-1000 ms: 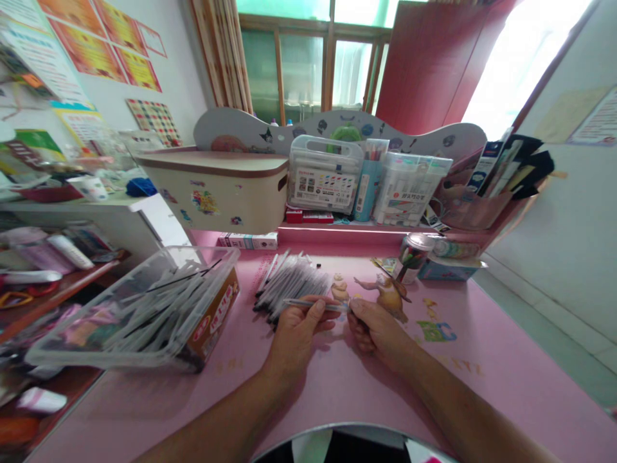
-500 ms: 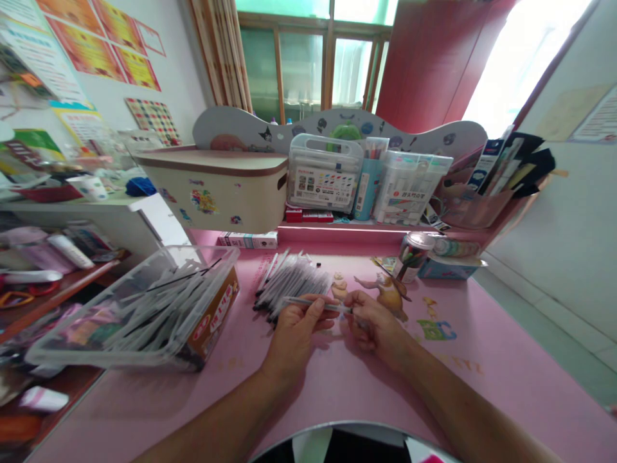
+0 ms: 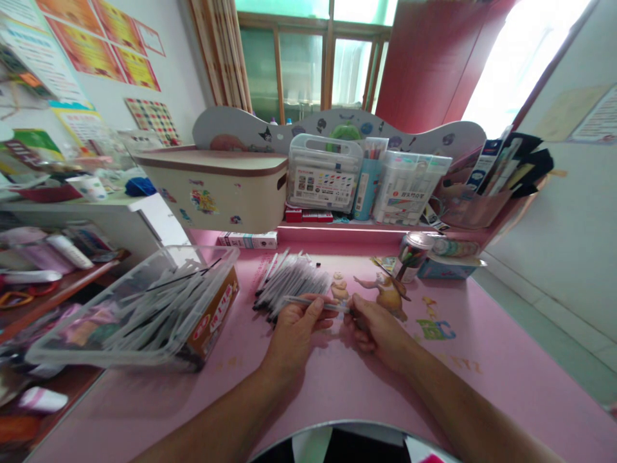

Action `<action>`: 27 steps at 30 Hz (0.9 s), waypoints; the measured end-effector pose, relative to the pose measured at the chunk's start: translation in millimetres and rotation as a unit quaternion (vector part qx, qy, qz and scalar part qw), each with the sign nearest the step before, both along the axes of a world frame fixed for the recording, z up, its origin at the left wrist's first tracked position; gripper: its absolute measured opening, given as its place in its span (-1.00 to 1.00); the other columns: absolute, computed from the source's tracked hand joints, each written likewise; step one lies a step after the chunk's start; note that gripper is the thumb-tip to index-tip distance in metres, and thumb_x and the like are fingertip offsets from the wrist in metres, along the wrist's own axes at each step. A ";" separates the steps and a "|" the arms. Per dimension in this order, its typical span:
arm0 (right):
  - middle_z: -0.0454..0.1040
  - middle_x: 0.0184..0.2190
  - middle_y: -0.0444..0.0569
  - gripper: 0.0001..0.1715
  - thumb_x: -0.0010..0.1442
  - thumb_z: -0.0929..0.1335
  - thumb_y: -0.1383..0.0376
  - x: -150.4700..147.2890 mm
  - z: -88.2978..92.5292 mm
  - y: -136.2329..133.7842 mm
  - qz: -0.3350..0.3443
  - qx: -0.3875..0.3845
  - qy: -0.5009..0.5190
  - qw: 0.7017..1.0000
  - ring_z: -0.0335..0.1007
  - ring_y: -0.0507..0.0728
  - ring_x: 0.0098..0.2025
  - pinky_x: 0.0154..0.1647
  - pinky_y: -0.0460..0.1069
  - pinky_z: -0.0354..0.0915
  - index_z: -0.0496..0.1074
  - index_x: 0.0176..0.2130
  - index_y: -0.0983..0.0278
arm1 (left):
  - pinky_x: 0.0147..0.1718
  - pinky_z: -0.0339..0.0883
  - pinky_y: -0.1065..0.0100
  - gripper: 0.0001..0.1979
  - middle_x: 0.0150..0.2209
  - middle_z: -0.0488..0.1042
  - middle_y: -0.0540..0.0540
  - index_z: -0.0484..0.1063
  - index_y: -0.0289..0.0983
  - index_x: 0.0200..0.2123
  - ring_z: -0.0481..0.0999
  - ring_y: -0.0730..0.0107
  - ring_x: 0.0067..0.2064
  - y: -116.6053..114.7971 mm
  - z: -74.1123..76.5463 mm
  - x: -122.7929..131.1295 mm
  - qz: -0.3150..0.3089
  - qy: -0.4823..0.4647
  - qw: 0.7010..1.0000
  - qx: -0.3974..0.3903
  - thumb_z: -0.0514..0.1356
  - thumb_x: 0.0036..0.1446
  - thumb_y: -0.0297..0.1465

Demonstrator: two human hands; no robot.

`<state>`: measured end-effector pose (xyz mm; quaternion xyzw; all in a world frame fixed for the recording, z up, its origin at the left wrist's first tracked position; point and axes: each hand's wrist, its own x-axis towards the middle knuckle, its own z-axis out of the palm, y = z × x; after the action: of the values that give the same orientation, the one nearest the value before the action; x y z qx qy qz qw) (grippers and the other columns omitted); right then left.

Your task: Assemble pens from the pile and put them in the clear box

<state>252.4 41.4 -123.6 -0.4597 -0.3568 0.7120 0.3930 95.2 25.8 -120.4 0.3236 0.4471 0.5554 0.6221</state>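
My left hand [image 3: 295,329] grips the middle of a thin clear pen [image 3: 313,302] held level over the pink desk [image 3: 308,386]. My right hand [image 3: 375,328] pinches the pen's right end with its fingertips. Just beyond my left hand lies a pile of similar pens [image 3: 289,280] on the desk. A clear plastic box [image 3: 139,312] further left holds several more pens and rests on a printed carton.
A small tin [image 3: 412,256] of coloured pencils stands at the right behind my hands. The raised shelf at the back carries a cream storage box [image 3: 216,186], marker cases [image 3: 324,173] and a rack of books [image 3: 506,170]. Cluttered shelves fill the left side.
The hands stay almost still; my right fingers have shifted slightly on the pen's end. Nothing else has moved.
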 end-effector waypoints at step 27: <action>0.30 -0.59 -0.21 -0.71 -0.01 0.48 0.22 5.3 -0.5 0.7 0.038 -0.026 0.094 0.995 0.02 -0.12 -0.68 -0.79 -0.23 -0.19 0.34 -0.38 0.28 | -0.27 0.41 0.36 -0.69 -0.40 0.55 -0.07 0.53 -0.27 -0.37 0.51 0.38 -0.37 0.4 0.3 -6.7 0.062 0.088 0.991 0.074 0.27 0.10 -0.12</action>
<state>257.7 42.1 -124.1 -0.3868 -0.3168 0.7754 0.3857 88.5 26.2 -120.1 0.3878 0.4767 0.5941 0.5189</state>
